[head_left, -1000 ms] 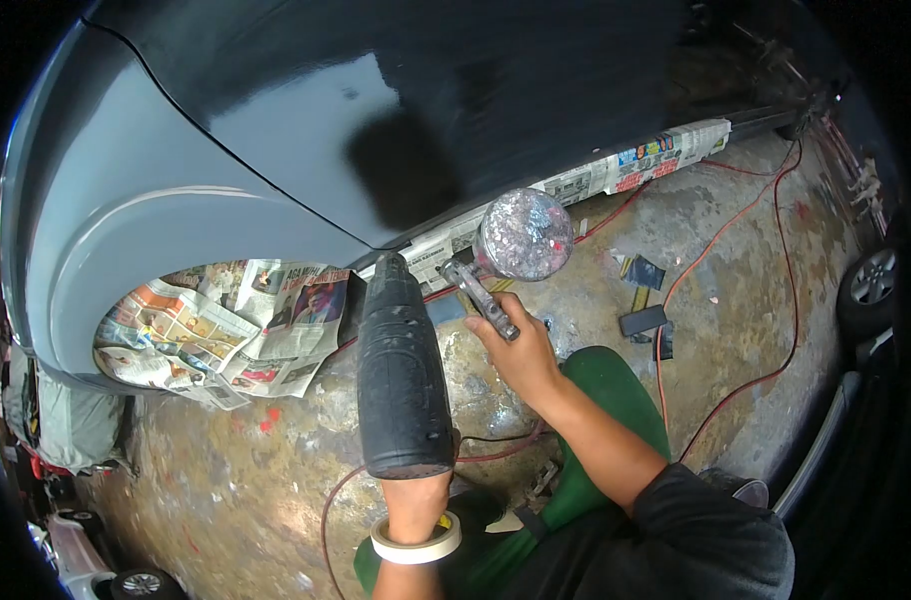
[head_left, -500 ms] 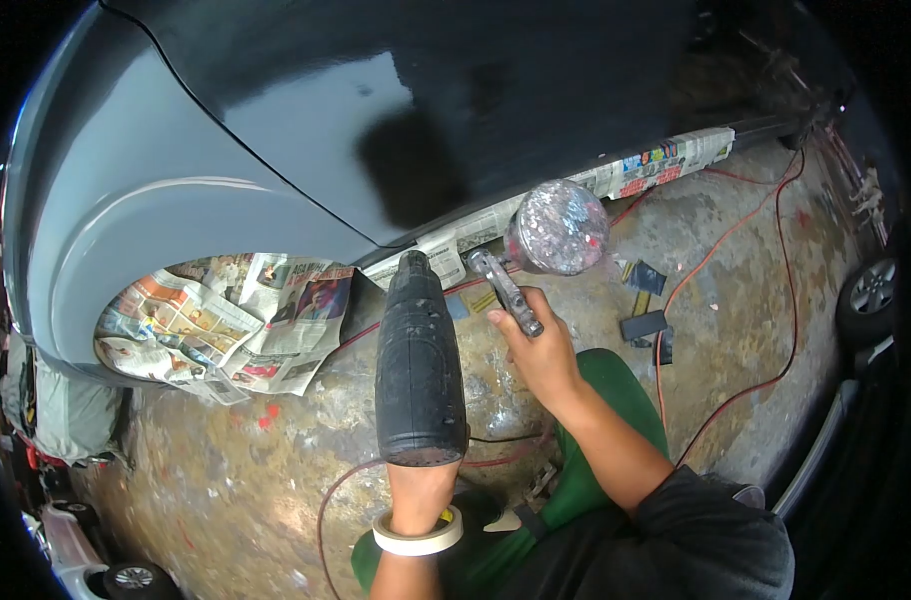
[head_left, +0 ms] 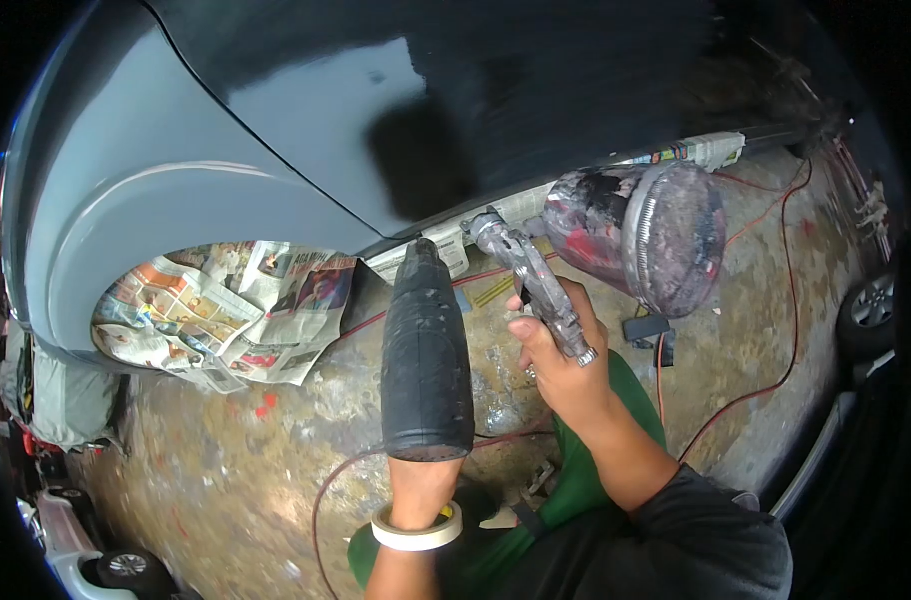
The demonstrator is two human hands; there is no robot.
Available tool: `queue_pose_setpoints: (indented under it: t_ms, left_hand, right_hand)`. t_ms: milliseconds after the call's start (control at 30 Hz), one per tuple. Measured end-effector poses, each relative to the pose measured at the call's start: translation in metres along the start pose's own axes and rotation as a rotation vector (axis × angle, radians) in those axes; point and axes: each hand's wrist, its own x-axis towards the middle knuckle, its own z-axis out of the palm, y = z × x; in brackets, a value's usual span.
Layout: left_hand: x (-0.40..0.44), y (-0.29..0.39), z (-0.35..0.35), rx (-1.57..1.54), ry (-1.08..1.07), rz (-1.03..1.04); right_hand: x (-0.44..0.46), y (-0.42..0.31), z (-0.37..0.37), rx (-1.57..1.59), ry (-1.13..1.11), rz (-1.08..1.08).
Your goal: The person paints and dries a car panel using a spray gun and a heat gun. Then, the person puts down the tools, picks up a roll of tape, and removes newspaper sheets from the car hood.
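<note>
My left hand [head_left: 424,482], mostly hidden beneath the tool, holds a black heat gun [head_left: 428,360] with its nozzle pointing up at the lower edge of the car door [head_left: 536,110]. A roll of masking tape [head_left: 417,528] rings my left wrist. In my right hand [head_left: 571,375] is a paint-spattered spray gun [head_left: 536,285], gripped by its body. Its large paint cup [head_left: 631,235] leans over to the right, its lid end facing right. Dark glossy paint covers much of the door, and a lighter grey patch shows near the front fender [head_left: 176,130].
Newspaper [head_left: 236,310] masks the wheel opening, and more newspaper strips [head_left: 521,208] run along the sill. Red hoses [head_left: 795,300] cross the stained concrete floor [head_left: 226,450]. A dark sanding block [head_left: 646,327] lies on the right. Other vehicles [head_left: 116,560] stand at both sides.
My right hand has turned the spray gun, so the paint cup has swung right and tipped onto its side. The heat gun has barely shifted.
</note>
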Motion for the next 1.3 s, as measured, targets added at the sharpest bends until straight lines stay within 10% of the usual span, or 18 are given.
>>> queue_pose_setpoints:
  t_ms: [667, 1100, 1300]
  left_hand:
    - [0.014, -0.047, 0.029, -0.003, 0.005, 0.086]
    - [0.053, -0.043, 0.052, -0.207, 0.098, -0.034]
    - [0.054, -0.064, 0.060, 0.240, 0.099, 0.251]
  right_hand:
    - [0.056, 0.133, -0.073, 0.223, 0.114, 0.363]
    - [0.036, 0.395, -0.172, 0.288, 0.414, 0.782]
    - [0.016, 0.475, -0.202, 0.285, 0.449, 0.801]
